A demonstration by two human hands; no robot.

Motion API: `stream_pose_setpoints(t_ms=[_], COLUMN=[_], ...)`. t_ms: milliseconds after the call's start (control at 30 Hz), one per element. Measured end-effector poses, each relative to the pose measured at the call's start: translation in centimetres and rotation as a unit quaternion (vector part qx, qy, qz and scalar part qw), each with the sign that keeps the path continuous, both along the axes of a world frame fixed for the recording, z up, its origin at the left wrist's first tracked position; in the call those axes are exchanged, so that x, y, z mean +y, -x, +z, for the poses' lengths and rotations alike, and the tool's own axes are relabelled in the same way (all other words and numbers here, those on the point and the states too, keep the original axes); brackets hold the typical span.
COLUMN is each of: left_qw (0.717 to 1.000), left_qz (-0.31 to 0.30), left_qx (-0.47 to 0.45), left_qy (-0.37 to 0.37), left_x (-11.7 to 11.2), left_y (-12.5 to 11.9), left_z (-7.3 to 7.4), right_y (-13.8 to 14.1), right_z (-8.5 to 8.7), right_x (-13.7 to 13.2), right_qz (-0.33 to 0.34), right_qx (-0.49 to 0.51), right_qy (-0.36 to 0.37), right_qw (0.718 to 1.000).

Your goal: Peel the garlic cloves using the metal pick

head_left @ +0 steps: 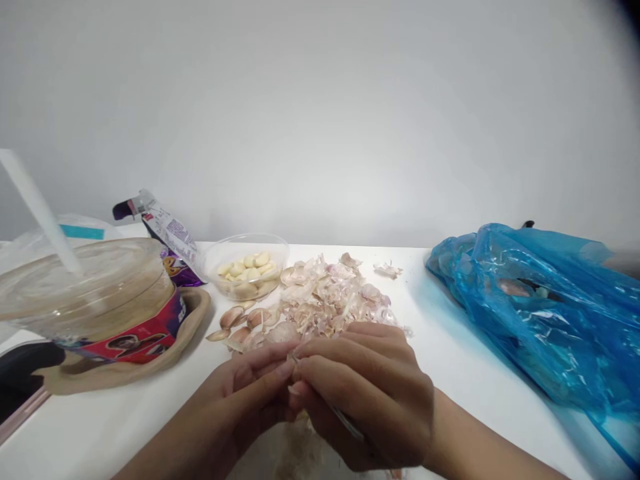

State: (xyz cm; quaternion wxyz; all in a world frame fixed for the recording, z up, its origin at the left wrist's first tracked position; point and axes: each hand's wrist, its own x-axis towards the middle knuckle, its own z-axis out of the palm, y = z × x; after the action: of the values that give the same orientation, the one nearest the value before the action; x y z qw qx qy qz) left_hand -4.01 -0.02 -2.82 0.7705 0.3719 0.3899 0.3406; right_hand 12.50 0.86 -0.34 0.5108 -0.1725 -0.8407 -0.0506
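Observation:
My left hand (250, 403) and my right hand (370, 393) meet at the front of the table, fingertips pinched together. A tiny pale bit shows between them; what the left fingers hold is mostly hidden. Under my right fingers runs a thin metal tool (347, 423), perhaps a small knife, largely covered by the hand. Just beyond lies a heap of papery garlic skins (330, 293). Several unpeeled garlic cloves (250, 319) lie to its left. Peeled garlic cloves (250, 270) fill part of a clear plastic bowl (214, 257) behind them.
On the left stands a large lidded drink cup (125, 300) with a white straw (40, 210), in a brown cardboard holder (193, 327). Behind it leans a purple snack packet (173, 233). A dark phone-like object (30, 373) lies at the left edge. A blue plastic bag (540, 313) occupies the right.

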Motion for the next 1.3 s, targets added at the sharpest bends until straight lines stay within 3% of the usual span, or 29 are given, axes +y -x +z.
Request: stream_pose_setpoints(t_ms=[533, 933, 1300], left_qw=[0.999, 1.000, 1.000], left_qz=[0.013, 0.010, 0.005], left_qx=[-0.034, -0.021, 0.003], left_qy=[-0.024, -0.001, 0.023], left_x=[0.4, 0.1, 0.1], left_y=[-0.7, 0.5, -0.3], left_z=[0.8, -1.2, -0.6], right_y=[0.1, 0.2, 0.3], right_z=[-0.2, -0.2, -0.5], right_x=[0.2, 0.3, 0.3], right_qz=[-0.025, -0.029, -0.042], right_qx=[-0.010, -0.034, -0.102], right_qy=[-0.028, -0.010, 0.012], right_qw=[0.999, 0.999, 0.994])
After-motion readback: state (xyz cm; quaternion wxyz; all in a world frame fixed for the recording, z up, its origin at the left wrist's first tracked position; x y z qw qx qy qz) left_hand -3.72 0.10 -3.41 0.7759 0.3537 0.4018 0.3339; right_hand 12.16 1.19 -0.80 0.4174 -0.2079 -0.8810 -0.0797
